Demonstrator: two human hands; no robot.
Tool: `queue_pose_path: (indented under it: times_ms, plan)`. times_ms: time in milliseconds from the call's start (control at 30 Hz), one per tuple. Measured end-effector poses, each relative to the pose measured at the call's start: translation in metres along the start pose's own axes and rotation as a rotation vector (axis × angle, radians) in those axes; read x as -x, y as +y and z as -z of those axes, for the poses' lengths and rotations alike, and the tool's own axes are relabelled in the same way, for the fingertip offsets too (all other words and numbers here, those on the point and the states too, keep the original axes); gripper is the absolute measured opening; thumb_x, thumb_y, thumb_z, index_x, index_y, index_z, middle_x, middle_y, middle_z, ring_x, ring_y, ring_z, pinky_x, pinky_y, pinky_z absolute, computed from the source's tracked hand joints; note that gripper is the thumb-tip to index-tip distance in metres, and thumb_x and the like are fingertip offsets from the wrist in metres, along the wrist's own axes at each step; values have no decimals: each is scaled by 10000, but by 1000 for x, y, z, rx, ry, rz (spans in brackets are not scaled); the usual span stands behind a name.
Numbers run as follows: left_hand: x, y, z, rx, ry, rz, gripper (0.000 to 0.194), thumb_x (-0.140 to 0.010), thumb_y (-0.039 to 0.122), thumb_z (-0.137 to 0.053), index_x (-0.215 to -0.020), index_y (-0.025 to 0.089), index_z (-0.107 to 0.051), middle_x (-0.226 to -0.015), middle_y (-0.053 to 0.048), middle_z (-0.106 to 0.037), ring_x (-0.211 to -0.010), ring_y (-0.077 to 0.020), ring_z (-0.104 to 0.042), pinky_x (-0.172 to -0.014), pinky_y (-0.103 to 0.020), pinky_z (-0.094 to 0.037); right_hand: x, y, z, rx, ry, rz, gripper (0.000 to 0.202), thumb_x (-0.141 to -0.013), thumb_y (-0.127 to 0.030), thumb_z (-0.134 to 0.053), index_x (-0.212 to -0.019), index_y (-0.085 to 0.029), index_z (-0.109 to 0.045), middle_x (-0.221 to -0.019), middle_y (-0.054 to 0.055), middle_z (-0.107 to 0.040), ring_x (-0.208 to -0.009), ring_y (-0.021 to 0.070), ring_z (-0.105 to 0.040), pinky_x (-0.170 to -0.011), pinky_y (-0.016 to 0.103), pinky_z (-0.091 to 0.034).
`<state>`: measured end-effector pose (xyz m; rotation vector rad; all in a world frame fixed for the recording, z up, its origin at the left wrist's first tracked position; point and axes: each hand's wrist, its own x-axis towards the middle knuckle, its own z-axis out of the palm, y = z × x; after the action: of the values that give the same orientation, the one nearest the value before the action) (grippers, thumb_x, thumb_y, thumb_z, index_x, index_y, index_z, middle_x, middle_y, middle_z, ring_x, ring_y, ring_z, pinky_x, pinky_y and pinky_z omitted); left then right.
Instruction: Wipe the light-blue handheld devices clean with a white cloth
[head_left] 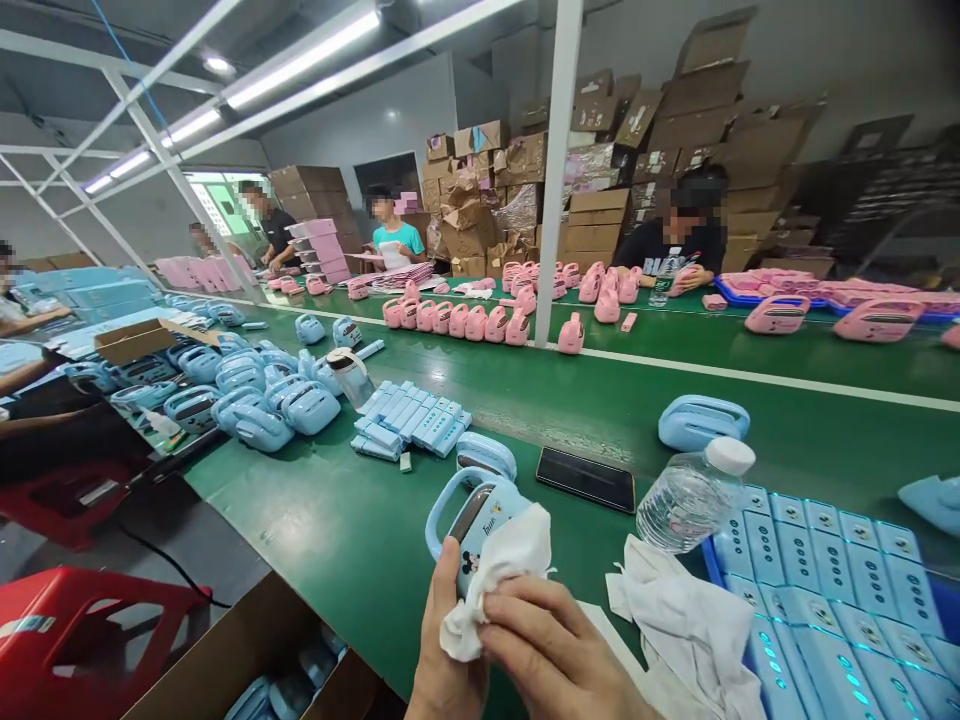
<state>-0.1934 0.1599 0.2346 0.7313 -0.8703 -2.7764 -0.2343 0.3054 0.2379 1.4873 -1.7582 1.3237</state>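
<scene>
Two hands (551, 640), cloth (517, 545), blue case (481, 532), room toward bench edge (304, 578)

You're in a factory workshop, with a long green table (315, 540), rows of identical pink cases (475, 323) and stacked cartons (598, 207).

I make out a light-blue case (481, 538) with a dark strip (471, 512), dark lettering (493, 522) and a small black mouse figure (470, 563) on its front; the cloth (517, 548) against it is plain white, as is the second cloth (679, 610). My bench (337, 540) is green. The phone (585, 478) reads black, the bottle (675, 505) clear with a white cap (730, 456). To the right I see light-blue panels (832, 560), some dotted with glowing turquoise, in a deep-blue tray (715, 563). Farther off, the handled cases (474, 323) are pink; the nearer stool (37, 670) is red.
</scene>
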Motion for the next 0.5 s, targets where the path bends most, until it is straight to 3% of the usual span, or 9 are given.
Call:
queue_pose_path:
  times_ms: [33,100,167,200,300,400,500]
  plan:
    - [1,1,-7,31,23,18,638,-839,680,-740,-1131,115,-797,-1000,-146,-830,-1025,-329,-779,-803,-369,-659,3,0,-1,-54,57,-88,271,-1018,-180,-670,-1268,-209,-770,-1178,96,-814,-1121,258,-721,-1028,336,-617]
    - [2,-1,-19,83,88,-35,553,-892,654,-695,-1164,183,-794,-1060,-108,-841,-939,-274,-794,-704,-326,-651,8,4,-3,-196,241,-439,185,-984,-234,-734,-1135,-287,-826,-1141,61,-821,-1081,253,-749,-989,322,-628]
    - [3,-4,-24,98,148,-96,496,-902,656,-691,-1195,265,-779,-1091,-55,-849,-893,-241,-797,-698,-316,-646,11,10,-8,-318,376,-747,134,-1006,-331,-721,-1089,-305,-822,-1046,50,-829,-950,246,-793,-846,315,-674]
    - [3,-6,-24,83,160,-105,507,-874,680,-715,-1192,290,-778,-1067,-40,-855,-899,-248,-800,-737,-333,-652,11,11,-12,-352,407,-824,198,-1045,-391,-660,-1137,-293,-805,-1011,57,-832,-882,250,-807,-770,326,-689]
    - [3,-8,-18,-53,31,-177,651,-710,757,-817,-1178,305,-790,-1049,-48,-861,-1037,-343,-790,-932,-436,-635,10,10,-22,-485,451,-910,484,-1115,-559,-399,-1265,-277,-763,-967,66,-841,-730,261,-813,-644,373,-701]
    - [3,0,-16,-281,-244,-380,824,-560,709,-931,-1227,252,-777,-1208,-105,-821,-1198,-445,-715,-1023,-494,-592,12,8,-21,-804,442,-988,645,-1076,-700,-306,-1316,-295,-746,-1176,77,-820,-889,290,-821,-707,410,-712]
    - [7,8,-21,-369,-202,-416,878,-611,594,-968,-1375,284,-667,-1317,-112,-765,-1235,-417,-697,-971,-439,-607,18,10,-11,-857,498,-1021,631,-1062,-702,-372,-1439,-289,-664,-1403,76,-726,-1100,323,-782,-759,421,-715]
